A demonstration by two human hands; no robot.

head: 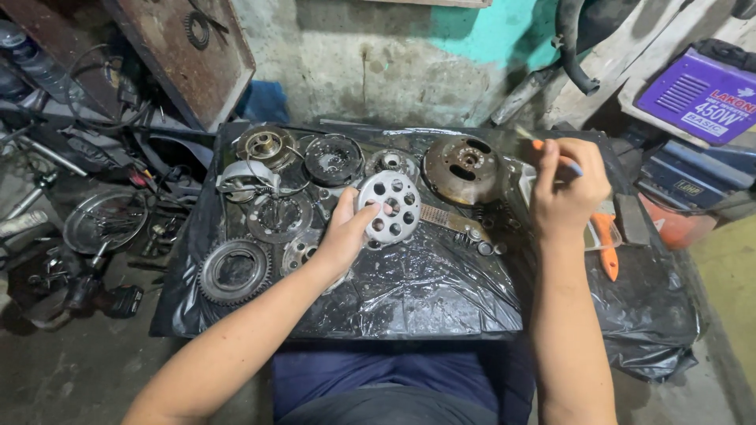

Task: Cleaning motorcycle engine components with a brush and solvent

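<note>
Left hand (344, 234) grips a round silver perforated metal disc (389, 208); right hand (565, 189) closes on what looks like an orange-handled brush (551, 151), a purple rectangular box (703, 94) beyond it.

Bare forearms, no sleeves — bare hands (346, 232), dark blue trousers
</note>
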